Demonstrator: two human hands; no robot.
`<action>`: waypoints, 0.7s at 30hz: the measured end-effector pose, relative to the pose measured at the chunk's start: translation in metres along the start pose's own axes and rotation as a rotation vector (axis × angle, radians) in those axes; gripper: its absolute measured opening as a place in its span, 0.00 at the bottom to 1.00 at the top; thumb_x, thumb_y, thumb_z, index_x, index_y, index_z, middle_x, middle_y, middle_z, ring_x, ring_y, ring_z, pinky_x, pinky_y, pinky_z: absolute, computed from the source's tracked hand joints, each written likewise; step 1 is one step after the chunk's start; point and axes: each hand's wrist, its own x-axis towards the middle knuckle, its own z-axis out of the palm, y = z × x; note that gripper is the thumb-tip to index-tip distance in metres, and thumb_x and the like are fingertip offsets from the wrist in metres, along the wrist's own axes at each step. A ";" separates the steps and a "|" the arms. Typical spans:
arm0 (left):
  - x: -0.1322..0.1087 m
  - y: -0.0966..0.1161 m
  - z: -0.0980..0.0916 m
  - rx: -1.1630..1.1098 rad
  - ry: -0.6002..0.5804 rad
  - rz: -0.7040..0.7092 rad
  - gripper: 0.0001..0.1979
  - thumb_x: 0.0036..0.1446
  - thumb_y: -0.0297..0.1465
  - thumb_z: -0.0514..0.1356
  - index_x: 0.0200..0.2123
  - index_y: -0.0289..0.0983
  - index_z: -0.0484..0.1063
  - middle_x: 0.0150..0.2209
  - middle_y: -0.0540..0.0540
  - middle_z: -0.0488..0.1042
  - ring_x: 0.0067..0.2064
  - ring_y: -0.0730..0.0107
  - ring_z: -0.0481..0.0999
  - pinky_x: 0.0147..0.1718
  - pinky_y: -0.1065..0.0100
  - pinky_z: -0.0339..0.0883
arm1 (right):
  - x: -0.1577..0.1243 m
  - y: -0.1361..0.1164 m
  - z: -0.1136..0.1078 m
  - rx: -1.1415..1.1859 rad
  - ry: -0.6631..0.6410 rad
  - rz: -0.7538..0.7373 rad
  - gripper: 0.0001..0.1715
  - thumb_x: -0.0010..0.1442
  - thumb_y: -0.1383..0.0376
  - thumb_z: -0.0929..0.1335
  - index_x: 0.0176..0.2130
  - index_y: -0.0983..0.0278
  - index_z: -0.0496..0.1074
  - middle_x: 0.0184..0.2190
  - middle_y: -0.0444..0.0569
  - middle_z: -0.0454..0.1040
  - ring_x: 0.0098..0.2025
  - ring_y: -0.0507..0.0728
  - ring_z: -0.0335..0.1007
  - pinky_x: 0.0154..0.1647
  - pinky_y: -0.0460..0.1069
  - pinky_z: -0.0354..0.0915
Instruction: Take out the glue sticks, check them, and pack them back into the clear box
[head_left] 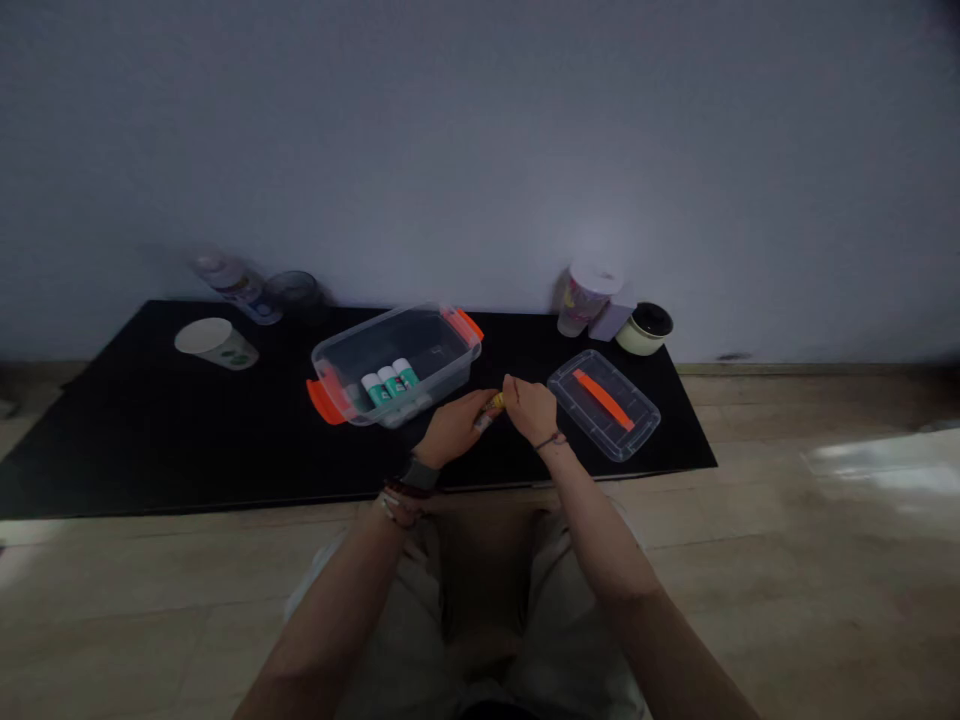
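Note:
Above the front of the black table (352, 458), my left hand (454, 428) is closed round a small yellow-and-white tube (489, 411), which looks like a glue stick. My right hand (531, 408) is closed at the tube's far end, its fingers partly hiding it. Just left of and behind my hands stands a clear plastic box (442, 375) without its lid, with orange clips at both ends. Three green tubes with white caps (391, 384) lie side by side inside it. The clear lid (581, 412) with an orange handle (604, 399) lies flat beside my right hand.
At the back left are a bottle (236, 288), a dark glass (294, 290) and a white paper cup (214, 342), which appears tilted. A plastic cup (585, 298), a purple box (611, 315) and a cream pot (642, 335) with a black top stand back right. A wall (480, 150) rises behind.

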 end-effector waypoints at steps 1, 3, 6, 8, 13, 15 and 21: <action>-0.001 0.003 -0.001 0.077 0.002 0.002 0.19 0.69 0.38 0.50 0.57 0.38 0.68 0.53 0.41 0.77 0.52 0.60 0.77 0.47 0.64 0.71 | 0.000 -0.001 0.001 0.001 -0.004 0.031 0.28 0.74 0.58 0.54 0.41 0.63 0.79 0.36 0.55 0.81 0.39 0.57 0.78 0.36 0.46 0.63; -0.003 0.008 -0.002 0.203 0.004 0.015 0.18 0.69 0.38 0.50 0.58 0.39 0.68 0.51 0.41 0.77 0.50 0.60 0.78 0.42 0.66 0.71 | 0.000 -0.001 0.002 0.015 -0.024 0.067 0.28 0.74 0.58 0.54 0.42 0.64 0.79 0.38 0.57 0.81 0.40 0.58 0.78 0.39 0.47 0.65; -0.004 0.013 -0.003 0.304 0.002 0.025 0.18 0.70 0.37 0.51 0.58 0.39 0.67 0.49 0.42 0.78 0.48 0.61 0.79 0.38 0.68 0.71 | 0.000 0.001 0.003 0.059 -0.088 0.056 0.28 0.74 0.58 0.54 0.44 0.63 0.79 0.41 0.57 0.81 0.43 0.58 0.78 0.41 0.47 0.66; -0.003 0.013 -0.003 0.298 0.001 0.021 0.17 0.69 0.36 0.51 0.58 0.39 0.67 0.49 0.42 0.77 0.48 0.62 0.79 0.39 0.68 0.71 | -0.001 0.003 0.002 0.118 -0.119 0.041 0.30 0.74 0.55 0.53 0.45 0.61 0.79 0.41 0.55 0.81 0.43 0.58 0.78 0.41 0.47 0.66; -0.002 0.005 -0.004 0.116 0.119 0.006 0.17 0.69 0.34 0.49 0.57 0.36 0.65 0.52 0.38 0.75 0.51 0.59 0.77 0.48 0.62 0.72 | -0.002 0.008 -0.005 0.222 -0.019 0.065 0.34 0.74 0.51 0.49 0.46 0.60 0.77 0.38 0.52 0.80 0.42 0.58 0.77 0.38 0.47 0.62; -0.002 0.001 -0.008 0.034 0.221 0.008 0.18 0.68 0.34 0.49 0.58 0.35 0.63 0.52 0.36 0.74 0.53 0.57 0.76 0.51 0.58 0.71 | -0.003 0.010 -0.008 0.218 0.033 0.074 0.33 0.75 0.52 0.49 0.47 0.60 0.75 0.37 0.51 0.79 0.40 0.58 0.76 0.37 0.47 0.60; -0.002 0.003 -0.042 -0.099 0.496 -0.114 0.19 0.66 0.36 0.52 0.56 0.35 0.65 0.50 0.37 0.76 0.49 0.58 0.77 0.49 0.57 0.71 | -0.007 0.005 -0.012 0.153 0.022 0.056 0.31 0.74 0.49 0.50 0.44 0.60 0.73 0.33 0.48 0.77 0.34 0.55 0.72 0.32 0.46 0.51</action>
